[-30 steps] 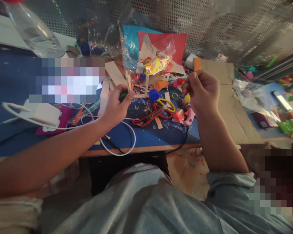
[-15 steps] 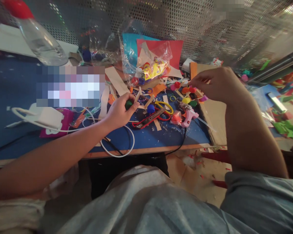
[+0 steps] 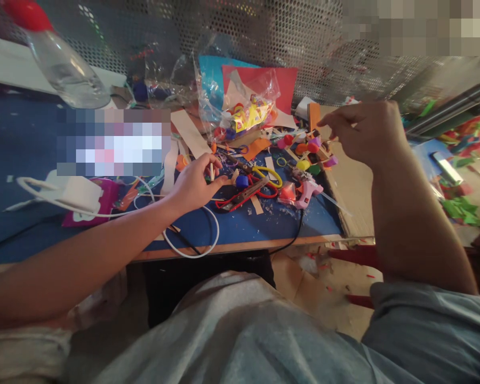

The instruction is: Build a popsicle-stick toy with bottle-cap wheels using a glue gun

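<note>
My left hand [image 3: 195, 184] rests low on the blue table [image 3: 248, 226], fingers pinched round a small craft piece of wooden sticks [image 3: 212, 172] with a blue cap [image 3: 242, 181] at its far end. My right hand [image 3: 366, 130] hovers above a cluster of coloured bottle caps [image 3: 308, 152], fingers curled with the index and thumb reaching toward them; I cannot make out anything in it. A pink glue gun [image 3: 306, 193] lies just below the caps, and red and yellow scissors [image 3: 260, 184] lie between my hands.
A clear plastic bottle [image 3: 62, 64] with a red cap leans at the back left. A white charger and cable [image 3: 76, 194] lie left of my hand. A plastic bag of small toys [image 3: 248, 114], coloured paper, cardboard [image 3: 354, 186] and a perforated metal wall stand behind.
My left hand has lowered the stick piece from upright down onto the table. My right hand has moved away from the piece, up and right, over the bottle caps.
</note>
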### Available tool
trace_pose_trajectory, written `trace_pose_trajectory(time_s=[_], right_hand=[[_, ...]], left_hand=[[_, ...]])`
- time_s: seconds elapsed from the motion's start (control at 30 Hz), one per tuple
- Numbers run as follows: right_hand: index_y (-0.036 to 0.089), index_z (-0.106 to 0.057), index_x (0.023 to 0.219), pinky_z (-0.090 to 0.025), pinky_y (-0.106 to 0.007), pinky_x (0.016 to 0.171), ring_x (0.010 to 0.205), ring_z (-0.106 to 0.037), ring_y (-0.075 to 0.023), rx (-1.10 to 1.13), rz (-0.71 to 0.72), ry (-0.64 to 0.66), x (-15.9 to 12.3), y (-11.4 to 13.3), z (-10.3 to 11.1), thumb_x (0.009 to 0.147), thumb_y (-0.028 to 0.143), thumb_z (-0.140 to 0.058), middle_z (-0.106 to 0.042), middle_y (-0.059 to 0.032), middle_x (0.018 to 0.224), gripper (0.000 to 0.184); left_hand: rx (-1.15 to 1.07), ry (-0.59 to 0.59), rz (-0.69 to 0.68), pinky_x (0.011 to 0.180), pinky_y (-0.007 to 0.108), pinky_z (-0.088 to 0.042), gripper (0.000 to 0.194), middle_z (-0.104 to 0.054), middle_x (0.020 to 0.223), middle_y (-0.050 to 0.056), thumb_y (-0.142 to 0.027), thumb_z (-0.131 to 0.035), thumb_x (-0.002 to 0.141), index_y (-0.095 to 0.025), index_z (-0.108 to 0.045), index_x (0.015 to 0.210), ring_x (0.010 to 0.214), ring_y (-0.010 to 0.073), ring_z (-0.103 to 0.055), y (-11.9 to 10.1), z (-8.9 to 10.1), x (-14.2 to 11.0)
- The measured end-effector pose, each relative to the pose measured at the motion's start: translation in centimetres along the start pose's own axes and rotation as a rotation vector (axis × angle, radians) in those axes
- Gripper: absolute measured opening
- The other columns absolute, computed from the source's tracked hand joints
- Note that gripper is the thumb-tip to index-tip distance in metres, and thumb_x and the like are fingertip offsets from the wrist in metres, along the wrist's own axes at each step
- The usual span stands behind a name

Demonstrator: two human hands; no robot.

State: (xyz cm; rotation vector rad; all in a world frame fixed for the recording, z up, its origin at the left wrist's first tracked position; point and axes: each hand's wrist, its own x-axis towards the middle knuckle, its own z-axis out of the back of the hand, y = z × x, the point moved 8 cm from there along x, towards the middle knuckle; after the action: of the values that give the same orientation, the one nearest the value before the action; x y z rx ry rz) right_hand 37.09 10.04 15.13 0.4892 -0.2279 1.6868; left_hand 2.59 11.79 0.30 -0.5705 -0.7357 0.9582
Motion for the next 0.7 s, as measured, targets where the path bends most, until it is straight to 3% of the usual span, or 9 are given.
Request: trace_pose_trajectory(time_s=[0.13, 0.3, 0.43, 0.5, 0.6, 0.7], right_hand=[[0.024, -0.091, 0.115, -0.056, -0.037, 0.086, 0.081, -0.07, -0.0194, 0.016, -0.011, -0.05, 0.1, -0.9, 0.8, 0.099, 0.037, -0.077, -0.087, -0.0094, 0.097, 0.025], [0.025, -0.091, 0.121, -0.058, -0.035, 0.089, 0.081, -0.07, -0.0181, 0.005, -0.06, -0.075, 0.1, -3.3, 1.3, 0.1, 0.028, -0.072, -0.087, -0.0108, 0.103, 0.028], [0.021, -0.091, 0.112, -0.056, -0.033, 0.079, 0.07, -0.069, -0.0159, 0.031, -0.198, -0.105, -0.3, -6.2, 1.1, 0.102, 0.029, -0.073, -0.077, -0.0059, 0.076, 0.022], [0.021, -0.09, 0.116, -0.055, -0.032, 0.081, 0.075, -0.07, -0.015, 0.025, -0.173, -0.106, -0.5, -6.7, 1.0, 0.097, 0.024, -0.078, -0.082, -0.008, 0.088, 0.023], [0.02, -0.09, 0.117, -0.054, -0.031, 0.079, 0.078, -0.071, -0.0161, 0.012, -0.207, -0.014, -0.9, -7.3, 0.5, 0.1, 0.027, -0.074, -0.086, -0.0111, 0.091, 0.024], [0.02, -0.09, 0.122, -0.053, -0.033, 0.085, 0.079, -0.07, -0.0163, -0.024, -0.226, 0.032, -1.2, -7.2, 0.4, 0.1, 0.018, -0.068, -0.088, -0.0129, 0.098, 0.031]], left_hand=[[-0.038, -0.026, -0.026, 0.076, 0.036, -0.051, 0.036, -0.072, 0.096, 0.0, -0.037, -0.081, 0.09, -0.024, -0.062, 0.117, 0.08, 0.0178, -0.062, -0.1, 0.1, -0.2], [-0.051, -0.088, -0.072, 0.086, 0.04, -0.058, 0.049, -0.074, 0.104, 0.002, -0.035, -0.084, 0.089, -0.025, -0.058, 0.129, 0.092, 0.021, -0.07, -0.1, 0.3, -0.5], [-0.102, -0.129, -0.106, 0.101, 0.045, -0.061, 0.076, -0.075, 0.122, 0.007, -0.036, -0.092, 0.083, -0.025, -0.051, 0.145, 0.114, 0.026, -0.073, 0.0, 0.5, -0.6], [-0.102, -0.144, -0.109, 0.106, 0.048, -0.06, 0.093, -0.073, 0.133, 0.01, -0.044, -0.098, 0.08, -0.027, -0.045, 0.154, 0.122, 0.0288, -0.072, -0.1, 0.7, -0.7], [-0.087, -0.215, -0.129, 0.113, 0.054, -0.057, 0.115, -0.067, 0.146, 0.015, -0.071, -0.101, 0.073, -0.03, -0.039, 0.16, 0.133, 0.0345, -0.067, -0.5, 1.5, -0.8], [-0.094, -0.311, -0.196, 0.118, 0.058, -0.053, 0.126, -0.056, 0.16, 0.019, -0.095, -0.09, 0.066, -0.034, -0.035, 0.161, 0.143, 0.0392, -0.06, -1.2, 2.5, -1.1]])
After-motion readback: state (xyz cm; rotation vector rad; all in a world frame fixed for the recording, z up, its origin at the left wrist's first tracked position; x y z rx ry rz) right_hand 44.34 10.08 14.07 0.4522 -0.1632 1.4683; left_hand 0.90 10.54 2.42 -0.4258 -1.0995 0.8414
